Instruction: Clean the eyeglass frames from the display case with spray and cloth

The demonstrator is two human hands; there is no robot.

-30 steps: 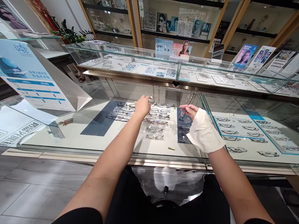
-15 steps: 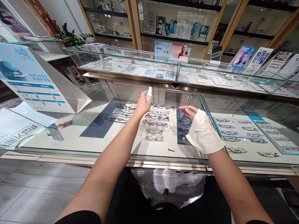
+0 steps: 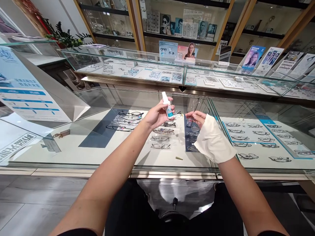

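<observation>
A small white spray bottle (image 3: 168, 108) with a blue-and-white label is in my left hand (image 3: 156, 116), tilted slightly, its nozzle pointing up. The fingers are wrapped round its body. To the right, my right hand (image 3: 199, 118) pinches a pair of eyeglasses (image 3: 196, 106) by a dark, thin part, perhaps a temple. Their clear lenses are hard to make out against the glass behind. A cream-coloured cleaning cloth (image 3: 213, 139) with a zigzag edge drapes over the back of my right hand and wrist. Both hands are above the glass showcase (image 3: 137, 160), apart from each other.
Rows of eyeglass frames (image 3: 160, 146) lie inside the showcase under the hands. A large folded sign (image 3: 31, 95) stands on the glass at the left. Behind runs a second glass counter (image 3: 145, 87) carrying upright leaflets (image 3: 253, 59). Display shelves line the wall.
My left hand has moved right, towards the glasses, and turned so the bottle's label and more of its body show. My right hand keeps its hold, almost unmoved. The view has shifted slightly.
</observation>
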